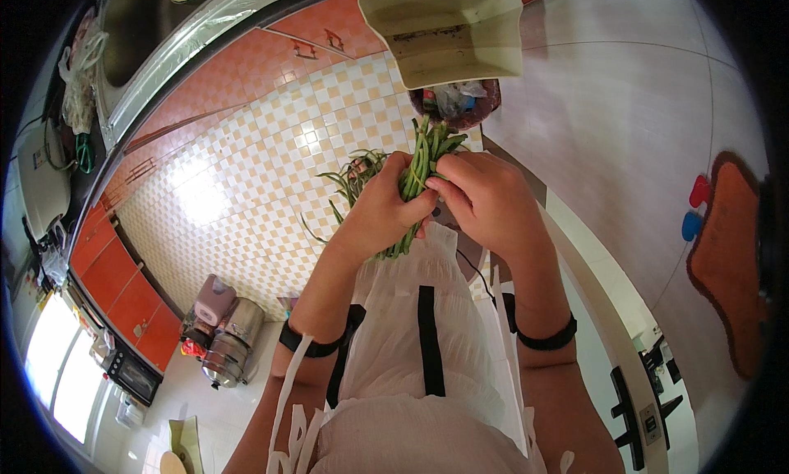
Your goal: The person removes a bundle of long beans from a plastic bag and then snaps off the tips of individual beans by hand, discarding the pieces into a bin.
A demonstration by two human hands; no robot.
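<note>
A bundle of long green beans (pixel 420 160) stands upright in my left hand (pixel 385 206), whose fingers and thumb wrap around its middle. My right hand (pixel 487 197) is at the bundle's right side, with thumb and index finger pinched together against the beans near their upper part. What lies between those fingertips is too small to tell. Behind my left hand, lower down, is a loose heap of green bean pieces or trimmings (pixel 354 173); whatever holds it is mostly hidden.
Beyond the beans, a beige plastic bin (pixel 459 61) hangs over a dark red waste basket (pixel 487 107) with plastic bags inside. Orange cabinets (pixel 246 61) and a sink counter run along the left. Metal pots (pixel 228 357) stand on the floor lower left. A door edge (pixel 616 363) is at right.
</note>
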